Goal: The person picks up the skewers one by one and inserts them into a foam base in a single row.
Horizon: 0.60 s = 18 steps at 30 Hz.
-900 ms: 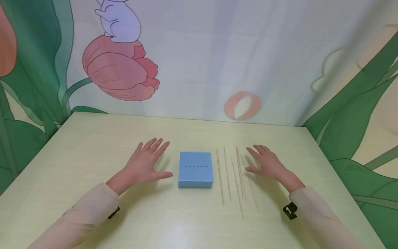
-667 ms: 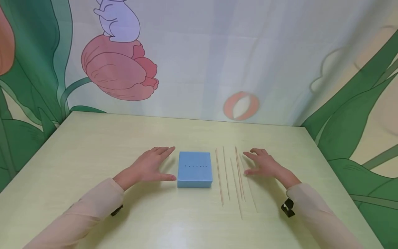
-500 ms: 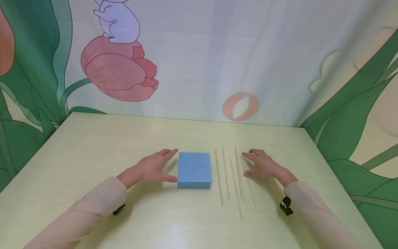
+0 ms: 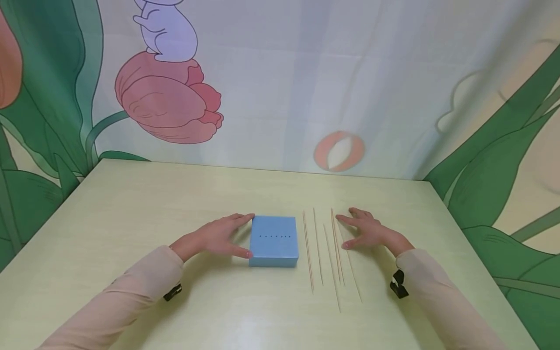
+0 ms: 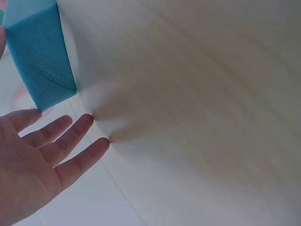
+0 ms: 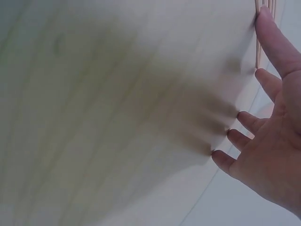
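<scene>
A blue foam-like block point(image 4: 274, 238) lies on the table, with a row of small dark dots across its top. My left hand point(image 4: 217, 235) is at its left side, thumb by the near corner and index fingertip touching the far one. In the left wrist view, the other fingers of the left hand point(image 5: 42, 155) spread apart beside the block point(image 5: 44, 61). Several thin wooden sticks point(image 4: 308, 248) lie to the block's right. Over the rightmost of these, my right hand point(image 4: 366, 230) has thumb and index apart. The right wrist view shows those two fingertips beside sticks point(image 6: 258, 44).
The pale table point(image 4: 245, 311) runs back to a printed curtain point(image 4: 262, 87) with a tulip and rabbit picture. Green leaf prints flank both sides. A black wrist strap point(image 4: 398, 284) hangs below the right sleeve, and another strap point(image 4: 173, 292) below the left.
My left hand has come right to the block, and its fingers have drawn closer together. The right hand has shifted slightly left over the sticks. Block and sticks stay in place.
</scene>
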{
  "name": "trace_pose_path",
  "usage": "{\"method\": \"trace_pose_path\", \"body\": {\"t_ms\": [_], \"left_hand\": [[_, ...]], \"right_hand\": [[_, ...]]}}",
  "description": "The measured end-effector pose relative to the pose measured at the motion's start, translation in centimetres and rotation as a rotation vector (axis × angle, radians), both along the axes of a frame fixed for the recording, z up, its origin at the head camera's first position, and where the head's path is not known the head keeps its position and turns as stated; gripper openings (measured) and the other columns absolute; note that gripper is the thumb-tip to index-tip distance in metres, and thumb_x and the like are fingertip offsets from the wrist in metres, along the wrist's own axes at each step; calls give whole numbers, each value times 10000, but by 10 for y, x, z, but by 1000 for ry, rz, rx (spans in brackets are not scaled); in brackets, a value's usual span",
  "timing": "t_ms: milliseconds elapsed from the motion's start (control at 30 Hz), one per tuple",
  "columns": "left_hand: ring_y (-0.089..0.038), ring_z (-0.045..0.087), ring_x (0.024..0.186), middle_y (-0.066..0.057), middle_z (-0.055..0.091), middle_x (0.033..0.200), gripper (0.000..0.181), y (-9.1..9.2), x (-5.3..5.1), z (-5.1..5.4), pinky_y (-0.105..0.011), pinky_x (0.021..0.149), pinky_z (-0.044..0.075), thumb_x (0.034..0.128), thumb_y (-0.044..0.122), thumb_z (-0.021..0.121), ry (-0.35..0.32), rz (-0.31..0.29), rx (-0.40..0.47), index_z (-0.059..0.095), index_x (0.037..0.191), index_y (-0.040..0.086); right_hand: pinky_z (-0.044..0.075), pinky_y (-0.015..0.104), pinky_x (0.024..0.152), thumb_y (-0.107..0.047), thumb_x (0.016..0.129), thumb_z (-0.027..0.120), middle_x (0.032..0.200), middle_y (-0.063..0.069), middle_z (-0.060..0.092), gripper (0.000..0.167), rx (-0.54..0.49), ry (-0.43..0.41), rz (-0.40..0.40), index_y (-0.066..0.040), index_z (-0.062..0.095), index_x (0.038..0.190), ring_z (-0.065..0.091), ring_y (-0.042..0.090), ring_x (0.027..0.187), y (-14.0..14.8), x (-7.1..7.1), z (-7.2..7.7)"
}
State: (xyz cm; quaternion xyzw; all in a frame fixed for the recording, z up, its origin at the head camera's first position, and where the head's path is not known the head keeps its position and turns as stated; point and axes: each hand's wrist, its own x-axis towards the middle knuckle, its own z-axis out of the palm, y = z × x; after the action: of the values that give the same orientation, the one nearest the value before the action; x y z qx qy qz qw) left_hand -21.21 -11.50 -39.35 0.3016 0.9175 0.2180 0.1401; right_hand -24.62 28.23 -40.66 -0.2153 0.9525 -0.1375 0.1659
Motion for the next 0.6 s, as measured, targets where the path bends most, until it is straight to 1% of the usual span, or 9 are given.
{"method": "trace_pose_path", "body": {"t_ms": [133,233,400,500,600], "left_hand": [[-334,364,1253,-162,359,1398,977,1,0,2,-505,973,329,716,573,672,-5,-2,-7,244,1439,75],[-332,396,1230,-158,358,1403,970,2,-1,2,-493,975,335,714,545,693,-16,0,12,259,1427,50],[-342,463,1170,-149,350,1410,959,4,-3,1,-468,975,346,713,482,728,-65,6,70,262,1414,23],[-344,478,1158,-135,353,1411,959,4,-4,0,-454,978,349,713,468,735,-96,10,82,251,1417,32],[-353,480,1154,-140,354,1410,953,4,-4,0,-455,978,348,718,455,736,-111,3,93,247,1414,26]], "right_hand": [[166,734,883,-432,761,694,1430,322,124,826,3,-2,1,-85,318,1410,103,527,1272,-1,-1,-1],[169,732,885,-415,754,707,1427,321,136,815,-15,7,1,-81,338,1399,112,526,1271,-1,0,-2],[163,723,898,-354,738,742,1412,334,160,778,-79,13,7,-59,378,1358,126,537,1258,-2,-1,-3],[159,715,905,-336,730,754,1398,345,166,754,-106,10,13,-56,390,1328,131,549,1246,-3,-1,-3],[155,707,912,-322,711,773,1383,344,180,741,-136,9,10,-54,401,1293,138,552,1236,-2,-1,-3]]}}
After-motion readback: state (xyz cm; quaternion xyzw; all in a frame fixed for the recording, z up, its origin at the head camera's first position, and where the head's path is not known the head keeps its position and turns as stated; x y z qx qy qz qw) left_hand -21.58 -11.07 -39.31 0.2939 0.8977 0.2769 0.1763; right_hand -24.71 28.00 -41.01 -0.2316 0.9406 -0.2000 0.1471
